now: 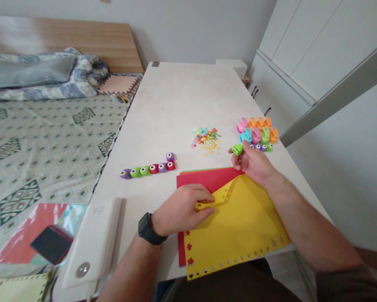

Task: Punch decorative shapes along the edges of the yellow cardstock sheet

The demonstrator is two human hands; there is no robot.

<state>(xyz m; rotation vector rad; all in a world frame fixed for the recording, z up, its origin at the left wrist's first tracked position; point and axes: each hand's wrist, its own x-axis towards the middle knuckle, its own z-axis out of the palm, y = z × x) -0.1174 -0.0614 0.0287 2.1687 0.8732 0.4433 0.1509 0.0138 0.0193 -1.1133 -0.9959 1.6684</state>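
Two bare hands work over a white table (176, 92) in the head view. The left hand (180, 209), with a black wristwatch (148, 228) on its wrist, rests on a yellow paper sheet (239, 222), its fingers lying close together over the sheet's curled, hole-punched corner. The right hand (254, 162) is raised at the sheet's far edge, with thumb and fingers narrowly pinching a small green craft punch (237, 149). The yellow sheet lies on a red paper sheet (204, 178), and its near edge carries a line of small punched shapes.

Farther along the table, a row of small craft punches (147, 169) lies to the left and a heap of tiny coloured paper cut-outs (205, 139) sits in the middle. A cluster of larger craft punches (257, 131) stands to the right. At the table's near left edge lies a white plastic device (94, 243), and beside it, on a patterned bed (50, 142), a black pad (51, 244) rests on shiny red paper (27, 235).
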